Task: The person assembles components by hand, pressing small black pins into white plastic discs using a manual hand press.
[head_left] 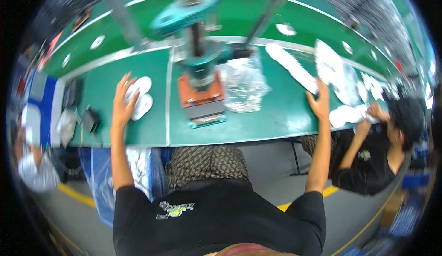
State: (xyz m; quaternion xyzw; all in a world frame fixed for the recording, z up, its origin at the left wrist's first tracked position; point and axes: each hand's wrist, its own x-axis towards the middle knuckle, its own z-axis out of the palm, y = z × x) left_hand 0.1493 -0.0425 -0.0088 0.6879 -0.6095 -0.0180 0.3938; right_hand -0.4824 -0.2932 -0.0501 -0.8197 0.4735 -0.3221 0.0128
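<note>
My left hand [121, 100], fingers and thumb apart, is at the edge of some white, flat, rounded pieces [142, 107] on the green table. It looks open; whether it touches them I cannot tell. On the other side, my right hand [321, 100] is open too, thumb spread from the fingers, by the near end of a long overlapping row of white pieces [290, 66]. Between my hands stands a teal press [200, 67] with an orange block [201, 90] at its foot. The press's upper part is blurred.
Clear plastic bags [244, 86] lie right of the press. A small black box [90, 120] with a cord is at the left. A blue plastic bag [99, 178] with white pieces hangs below the table edge. At the right, a co-worker [368, 155] handles more white pieces [346, 115].
</note>
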